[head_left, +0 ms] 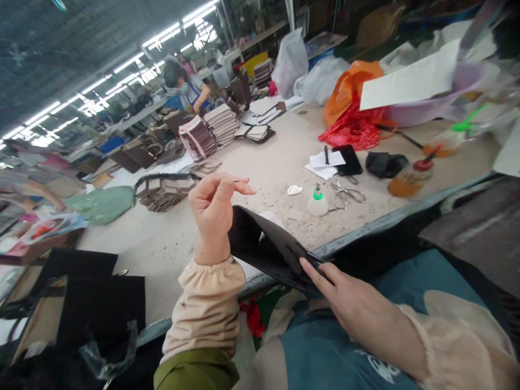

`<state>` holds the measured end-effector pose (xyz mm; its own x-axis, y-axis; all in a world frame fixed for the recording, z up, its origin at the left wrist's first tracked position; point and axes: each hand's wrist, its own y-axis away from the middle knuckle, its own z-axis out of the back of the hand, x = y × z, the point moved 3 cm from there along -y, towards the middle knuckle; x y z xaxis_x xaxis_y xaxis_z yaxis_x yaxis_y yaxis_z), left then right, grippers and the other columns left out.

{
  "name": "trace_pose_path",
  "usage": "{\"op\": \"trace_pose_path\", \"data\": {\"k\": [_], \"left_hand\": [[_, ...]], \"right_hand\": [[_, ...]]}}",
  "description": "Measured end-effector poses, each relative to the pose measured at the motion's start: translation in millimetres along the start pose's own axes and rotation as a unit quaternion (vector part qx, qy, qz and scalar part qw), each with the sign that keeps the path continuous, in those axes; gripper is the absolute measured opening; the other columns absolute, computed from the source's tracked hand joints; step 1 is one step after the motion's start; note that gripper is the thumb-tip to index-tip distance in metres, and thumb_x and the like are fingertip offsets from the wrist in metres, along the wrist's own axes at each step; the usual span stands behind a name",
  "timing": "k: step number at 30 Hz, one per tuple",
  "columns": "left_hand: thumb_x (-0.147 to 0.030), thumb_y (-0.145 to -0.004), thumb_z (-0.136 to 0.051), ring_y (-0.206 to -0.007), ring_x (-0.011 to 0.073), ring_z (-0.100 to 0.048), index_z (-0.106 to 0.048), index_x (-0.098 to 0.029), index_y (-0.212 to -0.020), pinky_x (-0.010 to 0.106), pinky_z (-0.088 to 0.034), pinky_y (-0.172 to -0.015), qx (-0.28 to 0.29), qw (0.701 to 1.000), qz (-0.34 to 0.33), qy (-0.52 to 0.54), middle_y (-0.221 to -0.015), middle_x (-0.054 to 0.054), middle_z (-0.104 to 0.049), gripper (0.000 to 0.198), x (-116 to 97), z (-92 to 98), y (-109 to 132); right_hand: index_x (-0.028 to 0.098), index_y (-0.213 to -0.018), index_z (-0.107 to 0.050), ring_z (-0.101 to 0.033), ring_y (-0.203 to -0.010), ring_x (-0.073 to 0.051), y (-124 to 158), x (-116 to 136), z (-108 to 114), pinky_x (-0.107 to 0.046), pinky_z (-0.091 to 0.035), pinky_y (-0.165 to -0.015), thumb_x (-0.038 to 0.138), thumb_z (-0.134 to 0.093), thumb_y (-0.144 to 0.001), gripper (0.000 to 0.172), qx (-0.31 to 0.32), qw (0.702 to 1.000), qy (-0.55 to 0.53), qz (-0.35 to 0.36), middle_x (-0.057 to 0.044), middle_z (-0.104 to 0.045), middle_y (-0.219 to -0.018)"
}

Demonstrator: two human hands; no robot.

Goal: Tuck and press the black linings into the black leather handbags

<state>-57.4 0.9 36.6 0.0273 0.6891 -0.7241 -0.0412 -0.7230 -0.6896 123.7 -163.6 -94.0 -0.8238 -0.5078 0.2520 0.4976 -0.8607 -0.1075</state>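
My left hand (213, 208) is raised above the table edge, thumb pressed to the bent fingers. A tiny dark sliver shows at its fingertips, too small to name. Lower right, my right hand (345, 298) grips the near end of a black bag (280, 246), a soft folded piece held open toward the left. Its far end sits just beside my left wrist. Beyond the bag on the table are a small white bottle with a green collar (317, 203), a pair of scissors (348, 196) and a white crumpled bit (294, 190).
The worktable (260, 173) holds a black phone (350, 161), an amber bottle (412, 177) and a red plastic bag (353, 130) at right. Stacked brown pieces (199, 140) stand further back. Black boxy pieces (101, 309) lie lower left. Co-workers (184, 86) are across the table.
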Motion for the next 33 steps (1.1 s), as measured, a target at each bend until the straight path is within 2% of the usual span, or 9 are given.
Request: {"op": "trace_pose_path", "data": {"k": [5,10,13,17,21,26,29,31,33], "left_hand": [[-0.031,-0.086,-0.053,-0.053,0.0139,-0.062,-0.063,-0.018,-0.064,0.036,-0.054,-0.068,-0.012,1.0,0.014,0.011,-0.056,-0.002,-0.06,0.026,-14.1,22.9,31.6],[-0.026,-0.084,-0.053,-0.057,0.0162,-0.062,-0.066,-0.018,-0.066,0.038,-0.053,-0.07,0.019,0.999,0.038,-0.027,-0.058,0.001,-0.063,0.024,-36.5,36.1,75.4],[-0.02,-0.083,-0.052,-0.059,0.0164,-0.062,-0.066,-0.018,-0.069,0.037,-0.052,-0.07,0.077,0.991,0.1,-0.05,-0.06,0.002,-0.064,0.02,-48.9,44.6,105.1],[-0.015,-0.08,-0.056,-0.065,0.0169,-0.061,-0.068,-0.017,-0.073,0.034,-0.05,-0.07,0.168,0.958,0.181,-0.148,-0.066,0.004,-0.065,0.014,-61.5,53.0,136.5],[-0.016,-0.08,-0.056,-0.071,0.0169,-0.06,-0.066,-0.019,-0.077,0.029,-0.047,-0.066,0.182,0.928,0.236,-0.225,-0.074,0.005,-0.064,0.011,-70.5,54.5,150.6],[-0.019,-0.078,-0.06,-0.071,0.0157,-0.058,-0.065,-0.018,-0.074,0.026,-0.044,-0.064,0.167,0.901,0.239,-0.32,-0.077,0.005,-0.062,0.007,-83.7,54.6,155.0],[-0.029,-0.082,-0.056,-0.053,0.0115,-0.052,-0.066,-0.017,-0.072,0.022,-0.039,-0.051,0.212,0.866,0.377,-0.251,-0.059,0.002,-0.059,0.019,-83.4,54.6,171.0],[-0.039,-0.085,-0.05,-0.047,0.0104,-0.051,-0.067,-0.016,-0.073,0.021,-0.037,-0.046,0.244,0.807,0.52,-0.137,-0.057,0.003,-0.061,0.032,-78.9,51.8,192.2],[-0.048,-0.084,-0.049,-0.05,0.0117,-0.055,-0.069,-0.013,-0.075,0.021,-0.04,-0.049,0.222,0.749,0.624,-0.02,-0.064,0.007,-0.066,0.041,-74.4,47.4,214.6]], "right_hand": [[0.015,-0.146,-0.011,-0.059,-0.068,-0.015,2.9,7.2,0.8,-0.03,-0.057,-0.061,-0.006,-0.035,-0.069,0.084,0.018,0.999,-0.007,0.027,-0.01,-0.053,-0.099],[0.017,-0.146,-0.01,-0.06,-0.072,-0.016,3.8,7.1,-2.6,-0.031,-0.057,-0.063,-0.006,-0.035,-0.07,0.083,0.023,1.0,-0.007,0.019,-0.012,-0.053,-0.105],[0.016,-0.146,-0.015,-0.06,-0.076,-0.017,3.2,10.1,-1.8,-0.032,-0.057,-0.066,-0.007,-0.034,-0.069,0.083,0.019,0.999,-0.006,0.043,-0.011,-0.054,-0.101],[0.016,-0.144,-0.021,-0.059,-0.078,-0.017,1.0,17.1,4.3,-0.032,-0.056,-0.068,-0.008,-0.036,-0.068,0.081,0.014,0.998,0.005,0.066,-0.009,-0.055,-0.095],[0.016,-0.143,-0.024,-0.058,-0.075,-0.018,-0.9,22.9,8.8,-0.032,-0.054,-0.067,-0.007,-0.039,-0.07,0.078,0.028,0.996,0.018,0.083,-0.008,-0.054,-0.093],[0.02,-0.144,-0.023,-0.055,-0.07,-0.016,-0.8,27.0,9.5,-0.03,-0.051,-0.063,-0.001,-0.042,-0.078,0.071,0.039,0.994,0.036,0.091,-0.006,-0.053,-0.089],[0.021,-0.144,-0.022,-0.054,-0.07,-0.016,-0.3,29.4,10.5,-0.03,-0.049,-0.062,-0.001,-0.043,-0.077,0.073,0.045,0.994,0.042,0.09,-0.005,-0.053,-0.089],[0.022,-0.144,-0.023,-0.053,-0.07,-0.016,-0.1,31.4,11.4,-0.029,-0.047,-0.062,-0.001,-0.044,-0.078,0.073,0.049,0.993,0.044,0.094,-0.005,-0.053,-0.088],[0.024,-0.143,-0.026,-0.053,-0.069,-0.016,-0.4,33.6,12.4,-0.029,-0.044,-0.061,0.0,-0.043,-0.079,0.071,0.045,0.992,0.048,0.104,-0.004,-0.053,-0.087]]}}
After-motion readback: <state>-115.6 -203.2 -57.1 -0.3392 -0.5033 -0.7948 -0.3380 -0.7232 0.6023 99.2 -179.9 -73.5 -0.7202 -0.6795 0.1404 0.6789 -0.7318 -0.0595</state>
